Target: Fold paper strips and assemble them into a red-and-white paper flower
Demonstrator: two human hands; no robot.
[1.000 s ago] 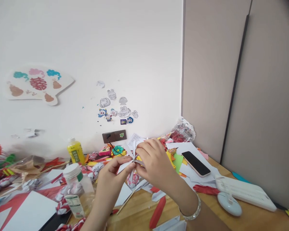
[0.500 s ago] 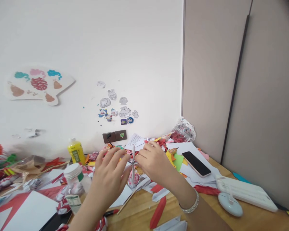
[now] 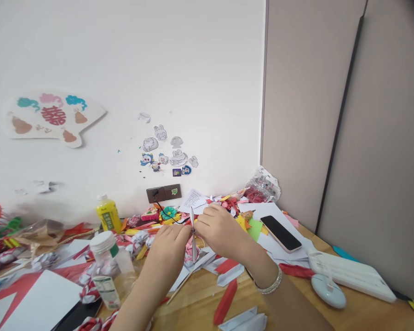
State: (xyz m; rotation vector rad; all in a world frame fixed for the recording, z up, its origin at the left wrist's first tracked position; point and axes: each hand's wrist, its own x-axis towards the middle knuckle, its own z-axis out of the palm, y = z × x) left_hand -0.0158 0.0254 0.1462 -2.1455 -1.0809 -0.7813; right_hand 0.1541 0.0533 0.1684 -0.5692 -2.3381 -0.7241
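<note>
Paper piece (image 3: 193,246), white, thin, folded and upright, seemingly pinched between left hand (image 3: 170,248) and right hand (image 3: 218,230), part-shaped at least, middle hidden, with white folded paper strips (image 3: 243,320) and pointed red paper strip (image 3: 225,302) loose below the grip's right, unattached.

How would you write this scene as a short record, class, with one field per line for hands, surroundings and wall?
Left hand: fingers curled, at the paper
Right hand: fingers bent, at the paper's other side
Right wrist: sparkling bracelet
Left side: jar, yellow bottle
Right side: phone lying on white sheets; mouse
Near edge: red strip
Wall: fan cutout, stickers, socket
</note>
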